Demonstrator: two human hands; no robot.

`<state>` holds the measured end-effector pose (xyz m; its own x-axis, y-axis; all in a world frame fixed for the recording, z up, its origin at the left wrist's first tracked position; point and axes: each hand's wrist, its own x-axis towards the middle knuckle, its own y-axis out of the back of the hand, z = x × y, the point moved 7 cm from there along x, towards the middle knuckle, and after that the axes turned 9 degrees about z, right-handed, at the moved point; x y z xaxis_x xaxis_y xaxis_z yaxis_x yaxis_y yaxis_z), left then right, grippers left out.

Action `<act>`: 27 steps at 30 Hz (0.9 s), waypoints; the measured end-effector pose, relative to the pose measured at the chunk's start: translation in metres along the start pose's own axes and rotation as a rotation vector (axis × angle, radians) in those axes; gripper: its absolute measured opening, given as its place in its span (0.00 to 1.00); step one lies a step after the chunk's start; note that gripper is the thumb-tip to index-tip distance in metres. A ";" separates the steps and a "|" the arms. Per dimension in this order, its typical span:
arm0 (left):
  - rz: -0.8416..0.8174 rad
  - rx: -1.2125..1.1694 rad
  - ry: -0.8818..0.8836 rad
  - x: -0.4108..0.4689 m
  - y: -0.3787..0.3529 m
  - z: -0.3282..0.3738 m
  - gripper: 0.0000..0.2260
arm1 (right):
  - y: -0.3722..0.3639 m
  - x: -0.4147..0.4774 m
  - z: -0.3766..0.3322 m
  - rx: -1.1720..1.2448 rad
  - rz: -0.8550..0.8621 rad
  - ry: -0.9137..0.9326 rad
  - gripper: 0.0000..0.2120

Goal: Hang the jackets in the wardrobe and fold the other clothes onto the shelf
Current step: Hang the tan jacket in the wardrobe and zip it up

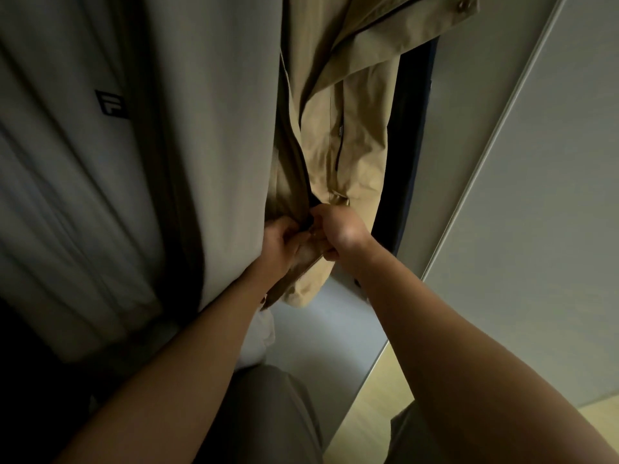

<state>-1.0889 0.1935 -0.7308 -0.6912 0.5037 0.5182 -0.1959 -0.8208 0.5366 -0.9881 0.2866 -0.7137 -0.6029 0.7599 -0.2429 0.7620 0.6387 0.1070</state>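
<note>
A tan jacket (348, 105) hangs in the wardrobe, its front open along a dark zipper line. My left hand (284, 242) grips the left front edge near the hem. My right hand (338, 229) pinches the right front edge at the bottom of the zipper, touching the left hand. A light grey jacket (207, 128) with a dark logo on its chest hangs right beside it on the left, pressed against the tan one.
The grey wardrobe door (522, 162) stands to the right, with a dark garment's edge (408, 135) between it and the tan jacket. White folded cloth (261, 333) lies low inside the wardrobe. Pale wooden floor (375, 410) shows at the bottom.
</note>
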 end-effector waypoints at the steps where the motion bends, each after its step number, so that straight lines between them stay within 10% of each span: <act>1: 0.013 0.012 0.018 -0.001 0.002 -0.002 0.08 | 0.001 0.000 -0.006 0.023 -0.007 0.014 0.20; 13: 0.051 -0.016 -0.160 0.005 0.013 0.033 0.08 | 0.014 -0.010 -0.017 -0.487 0.045 0.339 0.22; 17: 0.039 -0.056 -0.156 0.004 0.020 0.027 0.10 | 0.038 -0.010 -0.023 -0.734 0.352 0.313 0.28; 27: 0.051 -0.031 -0.124 0.003 0.026 0.017 0.12 | 0.009 0.009 -0.060 -0.844 0.378 0.654 0.12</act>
<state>-1.0843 0.1778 -0.7045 -0.6100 0.4887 0.6238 -0.1852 -0.8533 0.4875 -1.0010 0.3070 -0.6570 -0.5643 0.6807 0.4670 0.6677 0.0437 0.7432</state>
